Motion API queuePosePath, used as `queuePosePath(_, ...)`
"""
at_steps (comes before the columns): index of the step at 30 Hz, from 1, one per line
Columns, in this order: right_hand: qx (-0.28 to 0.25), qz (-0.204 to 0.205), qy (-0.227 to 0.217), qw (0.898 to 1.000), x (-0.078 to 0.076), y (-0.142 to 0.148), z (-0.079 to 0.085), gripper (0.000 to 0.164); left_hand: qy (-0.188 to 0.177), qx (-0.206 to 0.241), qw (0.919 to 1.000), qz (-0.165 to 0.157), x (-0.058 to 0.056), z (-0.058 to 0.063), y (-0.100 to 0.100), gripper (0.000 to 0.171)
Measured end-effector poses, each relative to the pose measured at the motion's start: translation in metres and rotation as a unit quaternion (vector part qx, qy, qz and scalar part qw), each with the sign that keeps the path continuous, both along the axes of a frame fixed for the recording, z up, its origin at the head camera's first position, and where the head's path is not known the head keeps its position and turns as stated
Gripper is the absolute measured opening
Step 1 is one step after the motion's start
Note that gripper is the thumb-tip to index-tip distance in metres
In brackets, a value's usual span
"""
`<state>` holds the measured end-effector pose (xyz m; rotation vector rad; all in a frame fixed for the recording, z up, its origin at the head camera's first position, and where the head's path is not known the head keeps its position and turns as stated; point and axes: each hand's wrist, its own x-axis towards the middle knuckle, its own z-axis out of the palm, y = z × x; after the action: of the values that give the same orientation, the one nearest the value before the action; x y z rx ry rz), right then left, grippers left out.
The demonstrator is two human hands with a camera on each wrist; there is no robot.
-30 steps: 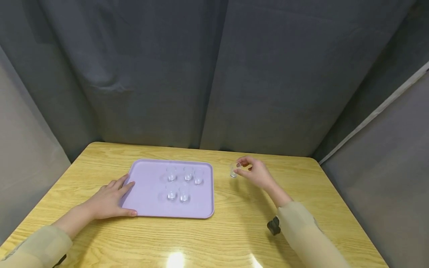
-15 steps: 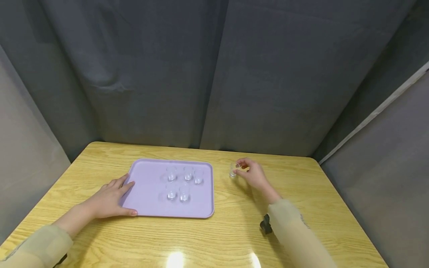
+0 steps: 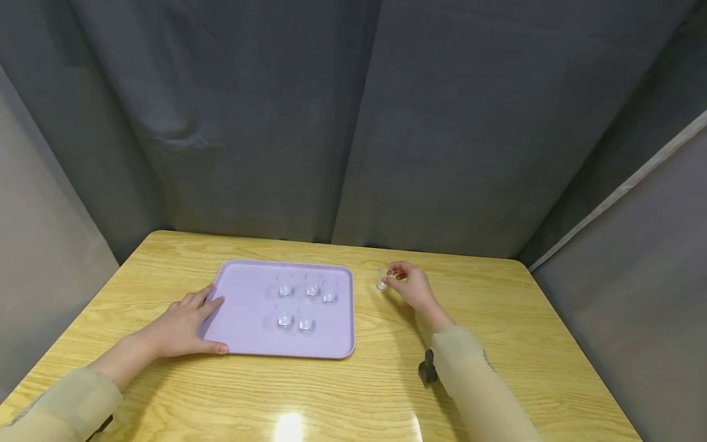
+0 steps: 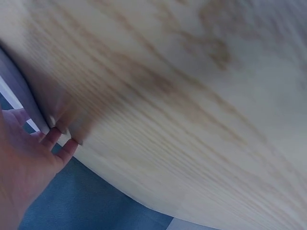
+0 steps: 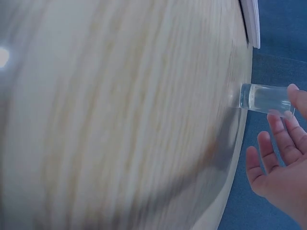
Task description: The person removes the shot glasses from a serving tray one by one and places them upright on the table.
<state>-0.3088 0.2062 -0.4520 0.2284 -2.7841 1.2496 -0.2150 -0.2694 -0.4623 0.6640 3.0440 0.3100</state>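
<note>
My right hand (image 3: 413,287) pinches a small clear shot glass (image 3: 382,280) near its rim, between thumb and fingertips. The glass is upright, just right of the lilac tray, its thick base close to the table in the right wrist view, where the other fingers of the right hand (image 5: 283,167) are loosely spread. My left hand (image 3: 179,325) rests on the left edge of the lilac tray (image 3: 248,307), fingers spread over the rim and thumb at the front edge. Several similar shot glasses (image 3: 305,321) stand on the tray's right half.
The wooden table (image 3: 331,393) carries the tray left of centre. Dark grey curtains (image 3: 276,123) hang behind its far edge, and a pale panel (image 3: 50,202) stands on the left. Both forearms reach in over the near side.
My right hand and forearm have shifted slightly left, bringing the shot glass a little closer to the tray. The left hand, tray and glasses on it stay put; the head view tilts slightly.
</note>
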Motion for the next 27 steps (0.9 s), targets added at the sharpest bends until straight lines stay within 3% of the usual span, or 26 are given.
queuePosePath(11, 0.005, 0.017, -0.008, 1.000, 0.002, 0.004, 0.007, 0.052, 0.006, -0.003, 1.0000, -0.004, -0.002, 0.003, 0.002, 0.111)
queuePosePath(18, 0.032, 0.023, 0.009, 0.999, 0.017, 0.009, 0.031, 0.054, 0.001, -0.007, 1.0000, -0.004, -0.001, 0.002, 0.001, 0.112)
queuePosePath(27, 0.017, 0.044, 0.029, 0.998, 0.037, 0.007, 0.066, 0.051, 0.003, -0.007, 1.0000, -0.002, -0.001, -0.001, -0.001, 0.112)
